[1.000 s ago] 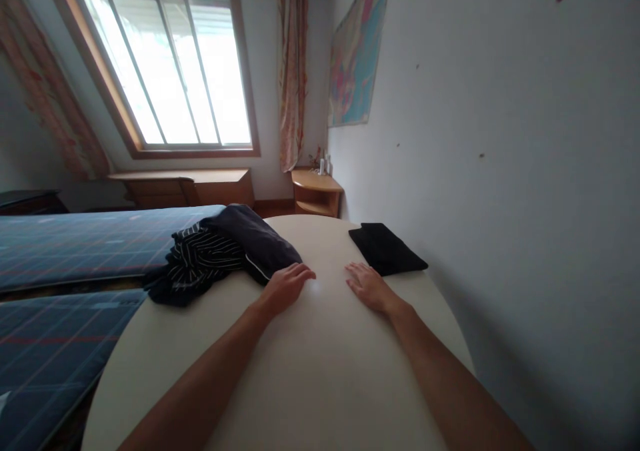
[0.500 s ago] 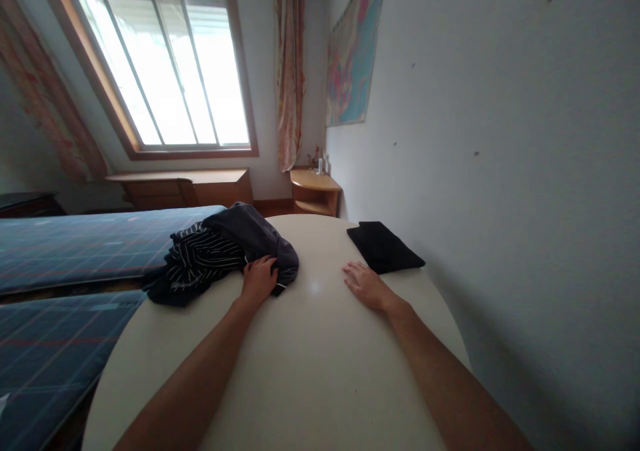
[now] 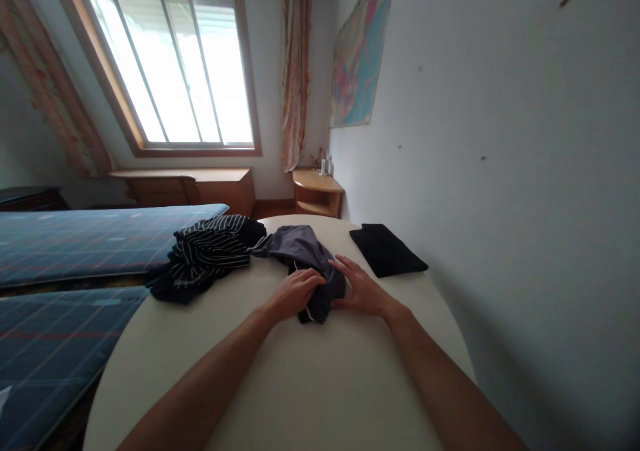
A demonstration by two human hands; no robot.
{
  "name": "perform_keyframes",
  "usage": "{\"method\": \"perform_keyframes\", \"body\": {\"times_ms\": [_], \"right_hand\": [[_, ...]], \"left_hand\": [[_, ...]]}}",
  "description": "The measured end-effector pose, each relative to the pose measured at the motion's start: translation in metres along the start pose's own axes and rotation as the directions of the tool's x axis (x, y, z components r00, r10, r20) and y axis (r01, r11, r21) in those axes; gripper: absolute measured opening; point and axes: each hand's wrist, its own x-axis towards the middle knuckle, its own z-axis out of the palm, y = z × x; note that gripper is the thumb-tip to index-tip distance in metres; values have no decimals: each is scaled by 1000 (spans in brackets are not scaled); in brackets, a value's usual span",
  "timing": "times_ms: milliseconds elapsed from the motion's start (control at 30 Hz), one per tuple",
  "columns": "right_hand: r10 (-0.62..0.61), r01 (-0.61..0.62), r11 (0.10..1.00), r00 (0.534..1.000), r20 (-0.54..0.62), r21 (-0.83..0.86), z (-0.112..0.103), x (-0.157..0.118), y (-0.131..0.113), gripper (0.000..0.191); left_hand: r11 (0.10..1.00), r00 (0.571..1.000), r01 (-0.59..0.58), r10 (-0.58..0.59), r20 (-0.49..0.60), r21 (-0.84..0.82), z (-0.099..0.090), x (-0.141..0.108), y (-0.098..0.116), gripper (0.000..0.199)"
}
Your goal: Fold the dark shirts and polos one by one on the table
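Observation:
A crumpled dark grey garment (image 3: 300, 243) with white piping lies at the middle of the round white table. My left hand (image 3: 299, 291) is closed on its near side, with the fingertips on the cloth. At the garment's right end, my right hand (image 3: 359, 287) touches the cloth with thumb and fingers spread apart. To the left sits a rumpled heap of black clothing with white stripes (image 3: 213, 247), touching or very near the grey garment's far end. A flat, folded black cloth (image 3: 387, 251) rests beyond my right hand.
The round white table (image 3: 320, 384) stands close to a white wall (image 3: 525, 237) on the right. Two plaid blue mattresses (image 3: 90, 241) lie along its left side. Past the table are a wooden desk (image 3: 225, 177) and a corner shelf (image 3: 317, 182) below the window.
My left hand has drawn the grey garment rightward, off the striped heap and onto the middle of the table. My right hand now meets its right end. The folded black cloth stays put.

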Motion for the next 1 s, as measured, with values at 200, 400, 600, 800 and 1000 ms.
{"method": "perform_keyframes", "body": {"times_ms": [200, 400, 600, 800, 1000], "right_hand": [[102, -105, 994, 991, 82, 31, -6, 3, -8, 29], [233, -197, 895, 971, -45, 399, -12, 7, -7, 33], [451, -333, 788, 885, -117, 518, -12, 6, 3, 42], [403, -301, 805, 910, -97, 511, -11, 1, 4, 48], [202, -210, 779, 976, 80, 591, -9, 1, -15, 52]], "left_hand": [[989, 996, 89, -90, -10, -117, -9, -2, 12, 41], [965, 976, 218, -215, 35, -147, -8, -11, -7, 82], [873, 886, 461, -444, 133, -159, 1, 3, -4, 42], [598, 788, 605, -541, 293, -525, -20, 11, -5, 46], [345, 651, 709, -654, 385, -615, -47, 16, 0, 58]]}}
